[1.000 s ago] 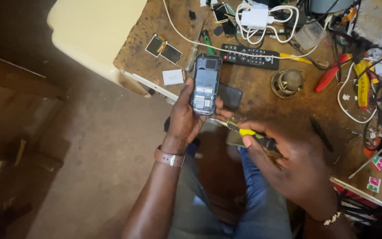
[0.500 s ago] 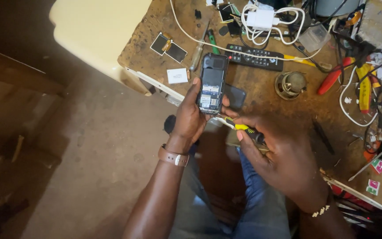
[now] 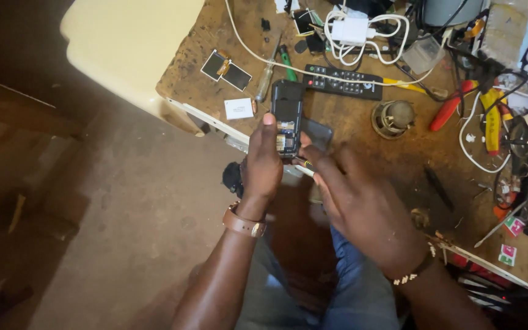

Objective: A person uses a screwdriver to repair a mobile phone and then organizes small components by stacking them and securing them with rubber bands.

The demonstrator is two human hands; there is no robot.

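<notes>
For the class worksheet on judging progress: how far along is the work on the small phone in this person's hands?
Done: the phone has its back open, inner parts showing. In hand: the left hand holds it upright above the workbench; the right hand presses a thin tool to its lower end. Left: a dark flat piece, perhaps the cover, lies on the bench, so the phone is not closed.

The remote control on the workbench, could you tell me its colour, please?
Black; the remote control shows only in the head view.
</notes>
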